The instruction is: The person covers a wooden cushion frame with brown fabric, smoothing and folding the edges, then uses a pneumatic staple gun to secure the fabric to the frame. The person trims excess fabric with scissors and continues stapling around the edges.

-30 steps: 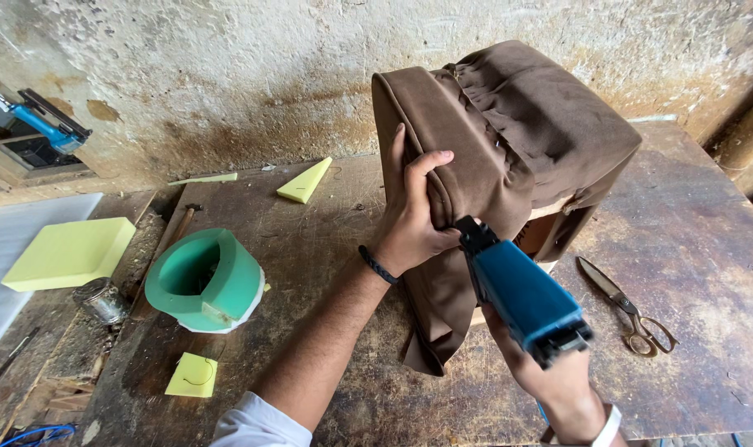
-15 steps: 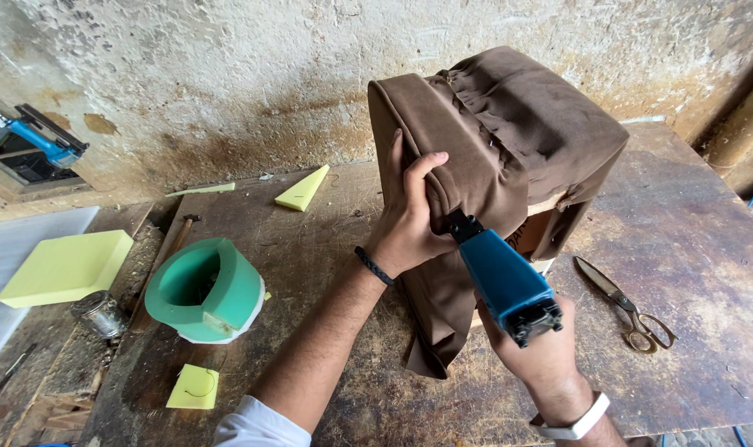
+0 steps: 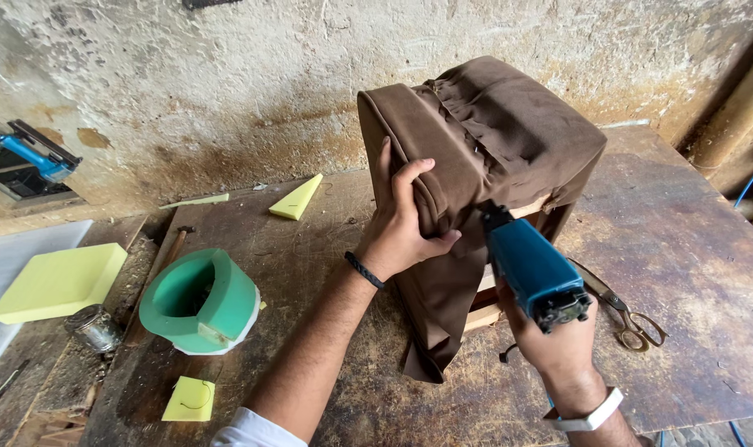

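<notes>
Fingers (image 3: 410,178) of the left hand (image 3: 401,228) clamp brown fabric (image 3: 492,132) taut; right hand (image 3: 558,339) grips the blue stapler (image 3: 529,265), best pressed square beside them.

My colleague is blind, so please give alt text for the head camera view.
A left hand presses brown fabric over a wooden frame while the right hand aims a blue staple gun at it. Scissors and foam pieces lie on the workbench.

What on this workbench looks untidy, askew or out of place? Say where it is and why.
The brown fabric over the wooden frame is bunched into folds on top, and a loose flap hangs to the bench below the left hand. Yellow foam offcuts lie scattered. The right hand holds a blue staple gun.
</notes>
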